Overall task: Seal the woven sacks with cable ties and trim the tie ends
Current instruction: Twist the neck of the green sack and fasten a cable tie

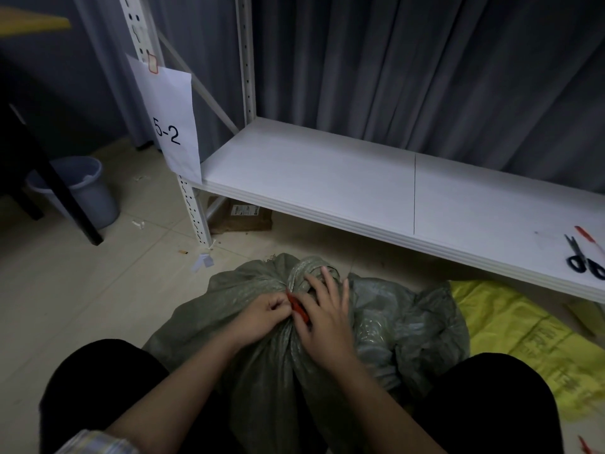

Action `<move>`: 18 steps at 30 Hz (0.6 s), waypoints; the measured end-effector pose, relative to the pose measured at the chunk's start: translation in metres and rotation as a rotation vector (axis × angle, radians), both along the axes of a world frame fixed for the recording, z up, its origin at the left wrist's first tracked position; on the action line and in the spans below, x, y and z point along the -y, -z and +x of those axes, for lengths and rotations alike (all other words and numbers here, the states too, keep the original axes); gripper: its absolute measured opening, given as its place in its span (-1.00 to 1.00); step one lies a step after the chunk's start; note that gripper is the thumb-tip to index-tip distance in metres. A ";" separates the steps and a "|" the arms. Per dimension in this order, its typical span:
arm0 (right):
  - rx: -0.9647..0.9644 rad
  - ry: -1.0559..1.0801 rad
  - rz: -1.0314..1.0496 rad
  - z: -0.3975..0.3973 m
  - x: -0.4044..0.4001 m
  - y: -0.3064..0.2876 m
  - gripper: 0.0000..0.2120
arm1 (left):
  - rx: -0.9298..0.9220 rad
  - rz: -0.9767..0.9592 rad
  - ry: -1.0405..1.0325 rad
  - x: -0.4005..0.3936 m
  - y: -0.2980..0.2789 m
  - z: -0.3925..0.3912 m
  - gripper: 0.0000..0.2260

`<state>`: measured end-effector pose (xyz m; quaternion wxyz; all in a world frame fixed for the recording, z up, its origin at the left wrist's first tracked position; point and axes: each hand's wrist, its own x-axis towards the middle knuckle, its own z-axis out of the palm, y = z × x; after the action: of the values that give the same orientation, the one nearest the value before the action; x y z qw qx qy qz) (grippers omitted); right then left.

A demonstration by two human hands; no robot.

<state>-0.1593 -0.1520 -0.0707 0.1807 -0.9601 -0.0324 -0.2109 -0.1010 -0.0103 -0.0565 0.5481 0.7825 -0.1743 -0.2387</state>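
Tiled floor [82, 290], lower frame: green sack [262, 348] centre, yellow sack [523, 339] right, grey bucket [88, 191] left. White shelf [327, 178], right end: scissors [584, 258], red tie [587, 235].

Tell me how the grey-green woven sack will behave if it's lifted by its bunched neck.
The grey-green woven sack probably sags and swings: its cloth lies creased and slack. It bulges between the knees, so it may be bulky, though weight cannot be judged. The glossy weave looks slippery where the left hand and right hand work the red cable tie.
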 end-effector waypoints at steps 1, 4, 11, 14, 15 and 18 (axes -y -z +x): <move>0.010 0.043 -0.019 -0.002 -0.002 -0.002 -0.78 | 0.004 0.003 0.003 0.000 0.000 0.001 -0.79; -0.044 0.189 -0.092 -0.005 -0.009 -0.013 -0.75 | 0.029 0.034 0.012 -0.003 0.001 0.004 -0.76; 0.009 -0.012 -0.048 -0.002 0.000 -0.018 -0.74 | 0.221 0.063 -0.048 -0.009 0.000 0.006 -0.70; 0.035 -0.036 -0.293 0.009 0.006 -0.019 -0.85 | 0.273 0.055 -0.083 -0.009 0.000 0.005 -0.67; 0.043 -0.035 -0.343 0.013 0.008 -0.019 -0.84 | 0.291 0.056 -0.087 -0.010 -0.001 0.005 -0.67; 0.037 -0.005 -0.432 0.019 0.010 -0.019 -0.83 | 0.322 0.079 -0.089 -0.009 -0.001 0.005 -0.69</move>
<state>-0.1407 -0.1618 -0.0516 -0.0296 -0.9724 -0.0824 -0.2162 -0.0965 -0.0011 -0.0552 0.4921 0.8384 -0.2156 -0.0923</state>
